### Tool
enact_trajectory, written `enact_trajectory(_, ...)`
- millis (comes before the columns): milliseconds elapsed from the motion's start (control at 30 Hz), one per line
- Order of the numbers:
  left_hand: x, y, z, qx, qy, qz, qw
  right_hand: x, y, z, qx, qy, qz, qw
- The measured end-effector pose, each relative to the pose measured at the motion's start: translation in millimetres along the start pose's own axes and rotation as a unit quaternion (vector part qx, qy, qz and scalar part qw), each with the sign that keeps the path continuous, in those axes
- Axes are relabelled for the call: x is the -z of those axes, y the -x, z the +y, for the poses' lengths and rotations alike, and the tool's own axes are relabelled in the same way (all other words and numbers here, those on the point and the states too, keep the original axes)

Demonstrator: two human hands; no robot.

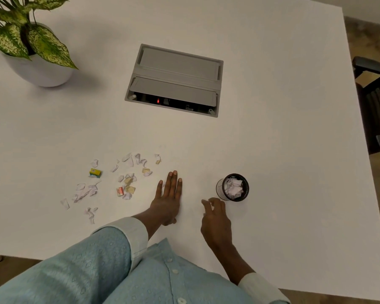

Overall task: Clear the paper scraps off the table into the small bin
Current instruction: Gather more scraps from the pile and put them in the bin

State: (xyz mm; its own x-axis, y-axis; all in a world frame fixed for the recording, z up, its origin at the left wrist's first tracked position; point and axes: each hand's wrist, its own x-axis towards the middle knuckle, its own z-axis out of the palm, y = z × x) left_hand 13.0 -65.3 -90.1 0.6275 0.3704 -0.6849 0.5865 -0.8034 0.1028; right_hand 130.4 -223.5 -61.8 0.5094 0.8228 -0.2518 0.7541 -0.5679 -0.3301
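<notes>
Several paper scraps [127,183] lie scattered on the white table [272,128], left of my hands, some white, some yellowish, one red. A small black bin [233,187] stands upright at the right, with crumpled white paper inside. My left hand [168,198] lies flat on the table with straight fingers, just right of the scraps. My right hand [215,218] hovers low beside the bin's near left side, fingers loosely bent, holding nothing that I can see.
A small yellow and green box [95,172] lies among the scraps. A grey cable hatch [173,80] is set into the table's middle. A potted plant [31,47] stands at the far left. A dark chair [377,99] is past the right edge.
</notes>
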Motion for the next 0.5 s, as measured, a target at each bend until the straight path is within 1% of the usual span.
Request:
enact_trajectory(100, 0.9, -0.6, 0.5, 0.000, 0.006, -0.006, 1.000, -6.4, 1.8, 5.2, 0.016, 0.045, -0.019, 0.999)
enact_trajectory(233, 0.9, -0.6, -0.2, 0.001, 0.006, -0.012, 1.000, -9.9, 2.3, 10.5, 0.036, 0.053, -0.036, 0.997)
enact_trajectory(333, -0.1, -1.6, 0.0, 0.003, 0.005, -0.014, 1.000, -11.6, -1.6, 18.6, 0.024, 0.012, -0.051, 0.998)
enact_trajectory(400, -0.5, -2.5, 0.5, 0.003, 0.004, -0.012, 1.000, -7.3, -4.2, 21.1, 0.031, -0.017, -0.055, 0.998)
enact_trajectory(433, -0.3, -2.9, 0.6, 0.002, 0.005, -0.013, 1.000, -3.3, -4.7, 20.5, 0.037, -0.036, -0.045, 0.998)
enact_trajectory(500, -0.1, -2.9, 0.3, 0.000, 0.005, -0.013, 1.000, 7.5, -4.2, 16.1, 0.056, -0.077, 0.003, 0.995)
